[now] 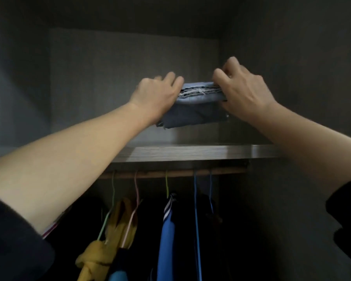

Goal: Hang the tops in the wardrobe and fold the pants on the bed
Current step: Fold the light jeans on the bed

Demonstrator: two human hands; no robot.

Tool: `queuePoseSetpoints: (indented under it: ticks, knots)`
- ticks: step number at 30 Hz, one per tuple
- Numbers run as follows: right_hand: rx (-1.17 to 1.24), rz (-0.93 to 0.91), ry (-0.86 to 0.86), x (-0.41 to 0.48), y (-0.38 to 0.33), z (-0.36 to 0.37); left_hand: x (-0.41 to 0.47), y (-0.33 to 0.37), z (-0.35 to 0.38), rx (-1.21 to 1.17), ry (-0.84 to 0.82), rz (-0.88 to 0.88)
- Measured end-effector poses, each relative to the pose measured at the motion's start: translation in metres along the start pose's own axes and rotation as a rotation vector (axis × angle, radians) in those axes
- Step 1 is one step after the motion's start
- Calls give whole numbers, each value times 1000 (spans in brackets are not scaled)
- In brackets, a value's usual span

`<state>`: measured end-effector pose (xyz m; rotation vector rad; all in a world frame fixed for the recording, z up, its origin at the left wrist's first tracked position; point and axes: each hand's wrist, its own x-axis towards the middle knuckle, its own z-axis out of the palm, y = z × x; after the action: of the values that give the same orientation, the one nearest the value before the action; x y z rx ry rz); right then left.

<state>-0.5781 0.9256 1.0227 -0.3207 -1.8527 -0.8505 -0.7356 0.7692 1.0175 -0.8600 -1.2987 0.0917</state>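
A folded pair of light blue denim pants (197, 106) is held up inside the wardrobe's top compartment, above the shelf (190, 152). My left hand (157, 94) grips its left end and my right hand (243, 92) grips its right end, thumbs underneath and fingers over the top. The frayed hem edges face me. Below the shelf, tops hang on hangers from the wooden rail (170, 173): a yellow top (109, 240), a blue top (166, 236) with a striped collar, and dark garments.
The compartment's back wall (109, 78) and side walls are dark grey. A thin blue hanger (197, 209) hangs right of the blue top. My dark sleeves show at the lower corners.
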Motion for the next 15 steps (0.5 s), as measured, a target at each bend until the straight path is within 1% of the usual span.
queuePoseSetpoints:
  ticks: [1, 2, 3, 4, 5, 7, 8, 9, 10, 11, 13, 15]
  knots:
    - [-14, 27, 3, 1, 6, 7, 8, 3, 11, -13, 6, 2]
    - [-24, 63, -6, 3, 11, 13, 17, 8, 21, -70, -37, -4]
    - [-32, 104, -47, 4, 16, 20, 25, 14, 27, -141, -147, -18]
    - [-43, 139, -146, 6, 19, 25, 30, 21, 33, -239, -257, -15]
    - [-52, 160, -331, 8, 21, 29, 34, 28, 40, -345, -384, 9]
    - [-56, 156, -804, 11, 17, 32, 35, 40, 53, -530, -720, 113]
    - [-47, 156, -974, 11, 14, 34, 33, 44, 59, -606, -869, 147]
    - [-19, 154, -1046, 12, 11, 36, 30, 45, 65, -668, -952, 163]
    - [15, 152, -1045, 14, 9, 37, 28, 43, 69, -712, -951, 171]
    - [34, 123, -994, 15, 7, 40, 25, 40, 70, -729, -904, 188]
    - [57, 9, -877, 18, 2, 48, 20, 33, 75, -750, -822, 210]
    - [142, -27, -850, 21, -4, 59, 16, 29, 78, -792, -798, 197]
